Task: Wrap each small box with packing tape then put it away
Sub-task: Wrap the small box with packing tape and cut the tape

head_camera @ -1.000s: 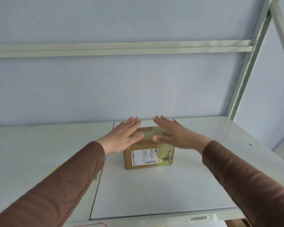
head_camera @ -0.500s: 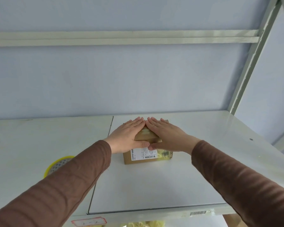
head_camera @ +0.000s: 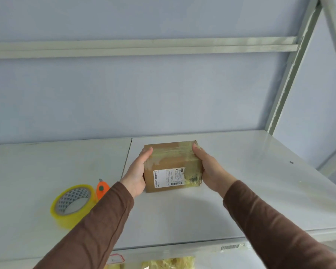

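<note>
Tape, a yellow-edged roll of clear packing tape, lies left of the grip on the white metal shelf, touching an orange box cutter. Both hands clamp the small brown tape-wrapped cardboard box: left hand on its left side, right hand on its right, thumbs hooked over the top edges.

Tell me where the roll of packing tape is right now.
The roll of packing tape lies on the white shelf at lower left of the head view, beside the orange cutter, left of the left sleeve.
</note>
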